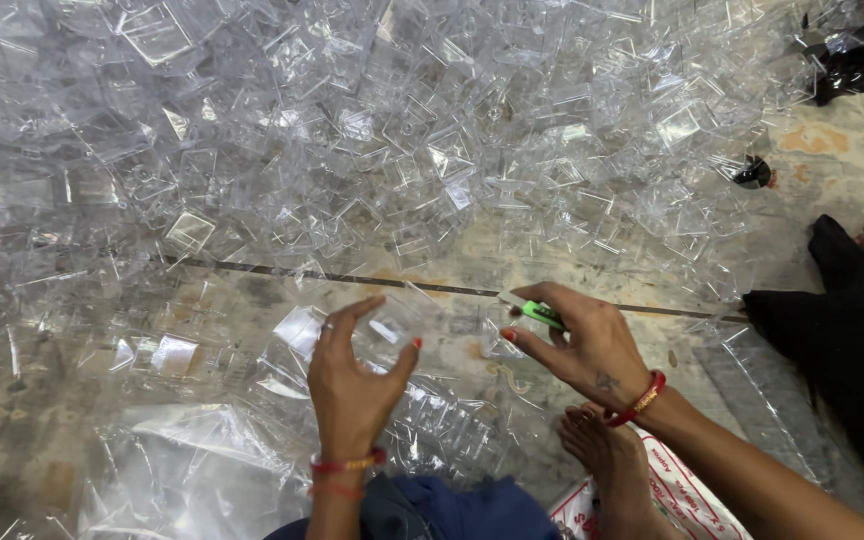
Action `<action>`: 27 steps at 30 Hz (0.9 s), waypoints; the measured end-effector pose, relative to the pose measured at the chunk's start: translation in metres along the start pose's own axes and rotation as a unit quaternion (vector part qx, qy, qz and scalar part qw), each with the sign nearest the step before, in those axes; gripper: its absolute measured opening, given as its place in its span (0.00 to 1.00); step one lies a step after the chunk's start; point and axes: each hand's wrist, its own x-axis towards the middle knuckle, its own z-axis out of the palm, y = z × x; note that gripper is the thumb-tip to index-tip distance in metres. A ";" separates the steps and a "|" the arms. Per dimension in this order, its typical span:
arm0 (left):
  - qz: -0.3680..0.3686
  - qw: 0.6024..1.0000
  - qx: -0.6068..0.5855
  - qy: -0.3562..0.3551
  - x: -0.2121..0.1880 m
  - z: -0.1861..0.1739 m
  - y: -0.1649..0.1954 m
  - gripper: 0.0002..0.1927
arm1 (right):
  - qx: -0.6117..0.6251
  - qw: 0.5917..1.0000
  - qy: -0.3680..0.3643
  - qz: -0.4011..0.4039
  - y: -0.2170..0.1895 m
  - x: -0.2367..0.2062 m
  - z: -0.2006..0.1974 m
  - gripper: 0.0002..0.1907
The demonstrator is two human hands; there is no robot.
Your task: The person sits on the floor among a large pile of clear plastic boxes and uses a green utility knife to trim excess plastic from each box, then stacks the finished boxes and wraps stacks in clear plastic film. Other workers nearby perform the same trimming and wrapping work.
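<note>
The left hand [352, 385] grips a clear box [384, 335] between thumb and fingers, just left of centre. At its 3 o'clock, close by, the right hand [587, 345] pinches a green tool [542, 316], fingers closed on it. A bare foot [612, 460] lies at the right hand's 6 o'clock. A heap [402, 150] of clear boxes spreads from 9 to 2 o'clock over the floor [842, 160].
</note>
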 end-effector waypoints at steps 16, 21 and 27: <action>-0.128 0.943 -0.297 -0.079 -0.051 -0.021 0.062 0.42 | 0.271 0.949 -0.128 0.098 -0.013 -0.028 0.013 0.13; -0.146 0.934 -0.310 -0.103 -0.055 -0.012 0.056 0.40 | 0.333 0.933 -0.112 0.081 -0.010 -0.036 0.025 0.12; -0.138 0.920 -0.351 -0.105 -0.057 0.002 0.042 0.35 | 0.354 0.917 -0.151 0.104 -0.003 -0.040 0.021 0.13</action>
